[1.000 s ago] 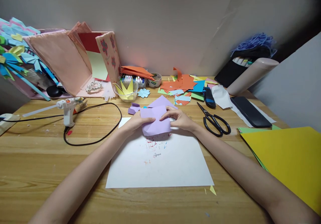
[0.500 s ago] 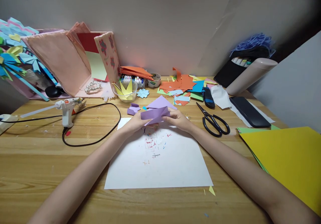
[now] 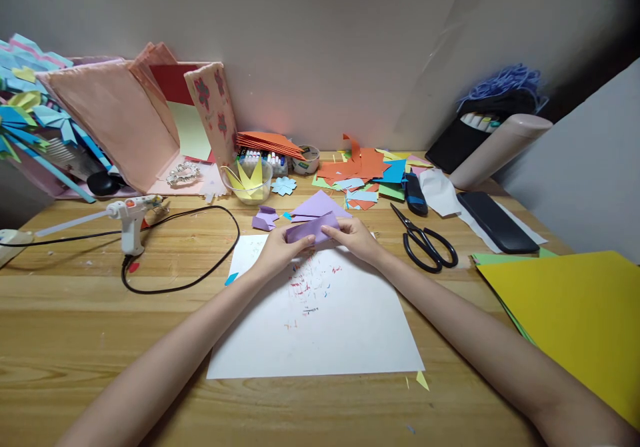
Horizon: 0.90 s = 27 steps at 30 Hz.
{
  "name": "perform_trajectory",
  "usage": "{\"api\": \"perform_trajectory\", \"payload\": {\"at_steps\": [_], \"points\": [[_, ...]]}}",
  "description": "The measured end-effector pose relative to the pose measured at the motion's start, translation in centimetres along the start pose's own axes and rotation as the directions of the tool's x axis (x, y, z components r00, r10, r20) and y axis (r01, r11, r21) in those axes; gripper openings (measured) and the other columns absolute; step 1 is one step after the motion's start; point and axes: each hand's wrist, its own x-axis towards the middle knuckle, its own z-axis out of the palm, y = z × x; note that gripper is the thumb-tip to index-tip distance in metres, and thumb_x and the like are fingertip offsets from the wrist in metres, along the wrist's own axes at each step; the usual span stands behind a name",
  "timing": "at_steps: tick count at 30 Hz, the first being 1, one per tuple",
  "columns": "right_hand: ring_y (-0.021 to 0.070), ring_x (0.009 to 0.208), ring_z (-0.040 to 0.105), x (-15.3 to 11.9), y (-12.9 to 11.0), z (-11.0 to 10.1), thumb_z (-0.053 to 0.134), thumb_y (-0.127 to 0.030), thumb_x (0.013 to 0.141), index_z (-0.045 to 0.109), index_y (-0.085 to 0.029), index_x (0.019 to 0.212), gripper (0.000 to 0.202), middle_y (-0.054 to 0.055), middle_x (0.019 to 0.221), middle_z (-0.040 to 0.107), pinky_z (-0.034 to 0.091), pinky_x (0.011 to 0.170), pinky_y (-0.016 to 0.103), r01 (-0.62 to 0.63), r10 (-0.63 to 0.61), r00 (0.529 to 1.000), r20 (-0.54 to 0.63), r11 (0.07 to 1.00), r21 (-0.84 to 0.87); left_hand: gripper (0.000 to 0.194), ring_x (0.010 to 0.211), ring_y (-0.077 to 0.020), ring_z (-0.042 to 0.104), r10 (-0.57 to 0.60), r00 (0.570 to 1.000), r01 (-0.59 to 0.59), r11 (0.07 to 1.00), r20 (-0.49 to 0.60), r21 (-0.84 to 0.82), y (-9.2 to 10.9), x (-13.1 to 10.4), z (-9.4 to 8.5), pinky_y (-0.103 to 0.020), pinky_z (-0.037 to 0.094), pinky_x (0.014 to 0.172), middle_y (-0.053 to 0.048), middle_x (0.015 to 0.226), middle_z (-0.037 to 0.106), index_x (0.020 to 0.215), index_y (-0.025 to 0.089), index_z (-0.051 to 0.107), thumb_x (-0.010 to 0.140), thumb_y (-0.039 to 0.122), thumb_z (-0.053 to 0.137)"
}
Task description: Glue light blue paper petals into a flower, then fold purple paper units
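A small folded piece of purple paper is held between both hands above the far part of a white sheet. My left hand is closed on its left side, thumb pressed along the lower edge. On the right side, my right hand pinches it between thumb and fingers. The fingers behind the paper are mostly hidden. Just beyond lies a larger purple paper piece. A cut purple scrap rests to its left. Coloured marks show on the white sheet.
Black-handled scissors lie to the right, before a dark flat case. A glue gun with a looping cable stands left. Behind are a plastic bowl and orange paper scraps. Yellow sheets lie at right.
The purple paper has been folded down into a narrower strip. My left thumb has moved right onto its front. A blue scrap now shows beside my left wrist.
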Motion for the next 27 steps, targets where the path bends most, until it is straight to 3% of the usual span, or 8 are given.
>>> {"api": "perform_trajectory", "payload": {"at_steps": [3,6,11,17,22,27], "points": [[0.0087,0.052,0.038,-0.06,-0.28,0.10,0.056,-0.045,0.078,0.051,-0.015,0.055,0.038,-0.002,0.056,0.044,0.029,0.048,0.022,0.004,-0.004,1.000,-0.002,1.000,-0.020,0.044,0.068,-0.0174,0.062,0.003,0.998,-0.003,1.000,-0.057,-0.016,-0.76,0.00,0.59,-0.029,0.052,0.062,-0.008,0.080,0.066,0.098,0.011,0.064,0.069,0.044,0.066],[0.0105,0.058,0.045,-0.04,-0.35,0.26,0.059,-0.042,0.076,0.058,-0.015,0.069,0.028,0.000,0.064,0.052,0.034,0.052,0.023,0.016,-0.013,0.999,-0.041,0.998,0.053,0.042,0.064,-0.0154,0.061,-0.005,0.998,0.004,1.000,-0.055,-0.019,-0.92,-0.04,0.64,-0.028,0.051,0.061,-0.007,0.075,0.065,0.096,0.011,0.065,0.069,0.042,0.066],[0.0134,0.066,0.054,0.19,0.13,0.33,0.067,-0.037,0.070,0.060,-0.017,0.075,0.022,0.001,0.074,0.059,0.042,0.061,0.025,0.009,0.013,0.993,-0.114,0.983,0.184,0.036,0.058,-0.0135,0.056,0.094,0.992,-0.075,0.974,-0.079,0.214,-0.69,-0.23,0.47,-0.024,0.043,0.052,-0.006,0.073,0.066,0.091,0.011,0.068,0.073,0.042,0.062],[0.0141,0.066,0.056,0.02,0.09,0.26,0.069,-0.035,0.068,0.060,-0.016,0.072,0.021,0.002,0.073,0.061,0.043,0.061,0.026,-0.007,0.022,0.996,-0.089,0.986,0.165,0.029,0.074,-0.0171,0.058,0.202,0.972,-0.147,0.923,-0.123,0.356,-0.24,-0.37,0.51,-0.024,0.042,0.063,-0.006,0.081,0.067,0.087,0.013,0.068,0.072,0.037,0.062],[0.0144,0.067,0.056,-0.06,0.04,0.31,0.069,-0.034,0.068,0.060,-0.016,0.073,0.020,0.003,0.074,0.062,0.043,0.062,0.027,0.009,0.002,0.998,-0.070,0.987,0.158,0.029,0.069,-0.0159,0.056,0.208,0.967,-0.141,0.917,-0.147,0.373,-0.45,-0.32,0.44,-0.024,0.040,0.062,-0.004,0.074,0.065,0.077,0.014,0.067,0.074,0.041,0.058],[0.0145,0.072,0.057,0.22,0.39,0.33,0.069,-0.035,0.069,0.061,-0.017,0.073,0.020,0.003,0.079,0.062,0.045,0.065,0.027,0.040,-0.013,0.990,-0.143,0.981,0.188,0.029,0.067,-0.0152,0.054,0.222,0.961,-0.148,0.917,-0.167,0.369,-0.55,-0.31,0.45,-0.024,0.038,0.060,-0.003,0.071,0.064,0.075,0.013,0.067,0.073,0.041,0.058]]}}
